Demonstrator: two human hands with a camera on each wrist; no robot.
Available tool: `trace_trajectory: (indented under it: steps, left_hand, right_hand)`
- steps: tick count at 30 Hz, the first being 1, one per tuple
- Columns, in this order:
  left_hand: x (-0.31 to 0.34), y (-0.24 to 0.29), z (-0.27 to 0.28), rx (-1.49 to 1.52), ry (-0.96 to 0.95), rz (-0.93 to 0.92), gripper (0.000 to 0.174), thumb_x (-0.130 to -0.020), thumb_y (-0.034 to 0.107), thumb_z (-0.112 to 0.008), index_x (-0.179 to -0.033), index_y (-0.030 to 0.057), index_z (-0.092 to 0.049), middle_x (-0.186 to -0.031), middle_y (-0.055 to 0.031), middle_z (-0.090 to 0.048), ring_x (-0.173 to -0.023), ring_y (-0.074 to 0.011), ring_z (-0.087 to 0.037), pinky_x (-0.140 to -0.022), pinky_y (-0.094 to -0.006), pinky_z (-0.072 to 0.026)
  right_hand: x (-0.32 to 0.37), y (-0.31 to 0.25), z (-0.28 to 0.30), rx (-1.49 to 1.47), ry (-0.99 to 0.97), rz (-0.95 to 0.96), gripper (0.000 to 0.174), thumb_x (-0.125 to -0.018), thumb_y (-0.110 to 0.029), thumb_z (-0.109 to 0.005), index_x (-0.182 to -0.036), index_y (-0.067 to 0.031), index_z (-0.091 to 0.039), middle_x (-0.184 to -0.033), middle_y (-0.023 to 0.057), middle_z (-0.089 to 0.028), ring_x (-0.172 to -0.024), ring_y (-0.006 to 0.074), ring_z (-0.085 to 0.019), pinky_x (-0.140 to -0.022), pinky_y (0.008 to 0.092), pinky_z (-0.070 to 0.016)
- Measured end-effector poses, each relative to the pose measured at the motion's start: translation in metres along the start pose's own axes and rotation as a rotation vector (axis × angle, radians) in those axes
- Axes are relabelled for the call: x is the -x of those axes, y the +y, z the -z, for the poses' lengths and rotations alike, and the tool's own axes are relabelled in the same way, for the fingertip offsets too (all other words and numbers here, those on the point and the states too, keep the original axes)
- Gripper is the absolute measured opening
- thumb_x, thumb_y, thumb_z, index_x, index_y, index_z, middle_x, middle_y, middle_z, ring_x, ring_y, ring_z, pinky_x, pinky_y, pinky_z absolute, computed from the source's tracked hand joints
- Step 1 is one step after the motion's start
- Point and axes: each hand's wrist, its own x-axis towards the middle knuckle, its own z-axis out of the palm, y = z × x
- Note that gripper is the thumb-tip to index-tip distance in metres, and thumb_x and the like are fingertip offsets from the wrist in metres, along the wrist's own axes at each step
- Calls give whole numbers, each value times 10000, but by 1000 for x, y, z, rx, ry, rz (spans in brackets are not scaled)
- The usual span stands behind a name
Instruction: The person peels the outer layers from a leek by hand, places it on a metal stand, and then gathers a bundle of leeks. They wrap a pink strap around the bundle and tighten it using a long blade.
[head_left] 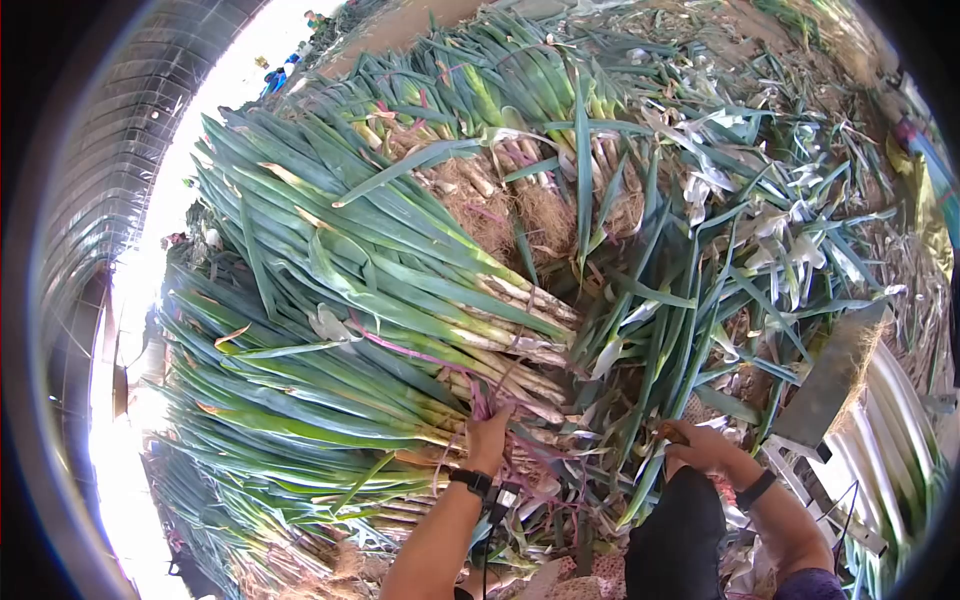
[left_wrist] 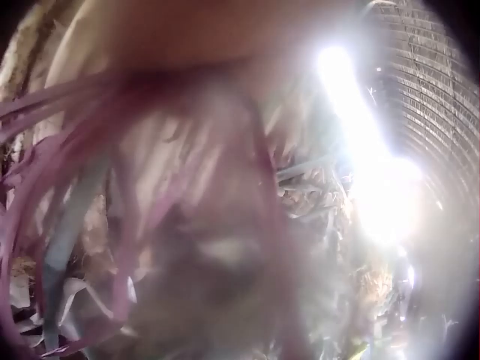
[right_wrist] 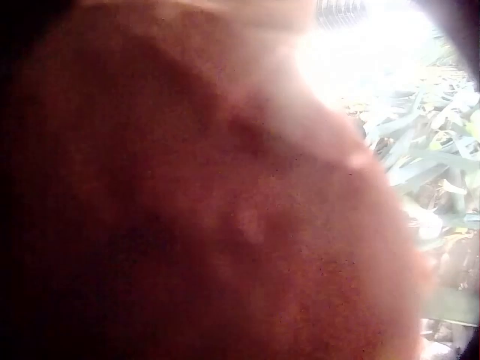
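My left hand (head_left: 487,440) grips a bunch of pinkish-purple plastic twine (head_left: 482,402) beside the white stalks of a large bundle of long green onions (head_left: 380,330). In the left wrist view, loose strands of the twine (left_wrist: 124,247) loop below the blurred hand. One strand runs across the bundle's leaves. My right hand (head_left: 705,450) is over the dark-clothed knee (head_left: 678,535), its fingers bent toward the cut leaves. I cannot tell whether it holds anything; the right wrist view is mostly filled by the blurred hand (right_wrist: 247,217).
More tied bundles with roots (head_left: 490,205) lie behind. Loose green leaves (head_left: 690,290) cover the ground ahead and to the right. At the right stands a metal piece (head_left: 830,380) with root fibres on its edge, next to cleaned white stalks (head_left: 885,420).
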Motion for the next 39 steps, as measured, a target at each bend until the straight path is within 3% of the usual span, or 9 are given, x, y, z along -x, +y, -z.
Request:
trace_trajectory:
  steps: [4, 10, 13, 16, 19, 22, 29, 31, 39]
  left_hand:
    - [-33, 14, -19, -218, 123, 18, 636, -850, 472, -545, -1056, -129, -517, -906, -149, -621, -806, -223, -578, -728, -317, -453]
    - [-89, 8, -32, -1271, -135, -420, 454, -945, 169, -316, -1349, -34, -274, -836, -140, -657, -800, -289, -631, -960, -483, -344]
    - [-93, 31, -47, -1164, -81, -259, 403, -898, 23, -353, -1301, 20, -332, -1113, -262, -542, -976, -350, -560, -826, -389, -450]
    - [-102, 22, -52, -1150, 33, -297, 408, -895, 82, -418, -1298, 37, -372, -1110, -251, -556, -988, -322, -569, -810, -398, -449]
    - [-123, 11, -66, -365, 239, -345, 382, -876, 301, -507, -1101, -3, -561, -883, -243, -632, -833, -408, -598, -744, -465, -461]
    - [-96, 47, -77, -541, 272, -409, 324, -872, 269, -508, -982, -21, -603, -876, -251, -625, -817, -422, -591, -714, -483, -463]
    - [-116, 52, -74, -723, 92, -306, 284, -862, 223, -518, -862, -45, -611, -842, -267, -612, -778, -422, -593, -678, -477, -460]
    - [-119, 41, -69, -571, 88, -421, 276, -863, 211, -517, -919, -47, -598, -861, -264, -611, -814, -420, -584, -703, -455, -451]
    - [-109, 23, -62, -553, 44, -422, 312, -876, 225, -500, -1017, -38, -589, -969, -271, -594, -907, -428, -553, -785, -454, -438]
  right_hand:
    - [-6, -6, 1, -45, 5, 25, 613, -819, -288, -582, -1320, 1, -377, -1042, 173, -631, -952, 296, -609, -848, 328, -449]
    - [-10, 7, -11, -10, -45, -59, 593, -818, -290, -601, -1319, -47, -398, -1048, 180, -627, -963, 298, -607, -855, 335, -447]
    - [-6, 1, -4, -80, -23, 6, 579, -824, -292, -597, -1323, -72, -401, -1040, 190, -626, -962, 323, -603, -853, 350, -447]
    - [-21, -4, 0, 45, 8, 23, 574, -830, -293, -590, -1325, -75, -396, -1017, 192, -628, -949, 339, -602, -847, 357, -447]
    - [-34, 24, -14, -140, 10, 194, 571, -830, -306, -592, -1321, -85, -401, -992, 200, -628, -924, 344, -606, -829, 364, -453]
    - [-17, 9, -9, 79, -42, -34, 561, -827, -295, -602, -1311, -88, -410, -977, 203, -626, -903, 338, -612, -811, 364, -461]
    - [-29, 23, -8, -66, -15, -5, 552, -828, -258, -594, -1307, -58, -405, -1009, 192, -629, -936, 307, -614, -835, 352, -456]
    - [-41, 34, -15, -327, 98, 75, 544, -828, -223, -584, -1303, -32, -400, -1030, 178, -632, -962, 282, -612, -860, 342, -449]
    - [-11, 23, -6, -133, 12, 36, 543, -824, -246, -596, -1296, -41, -424, -936, 194, -634, -853, 280, -630, -779, 352, -467]
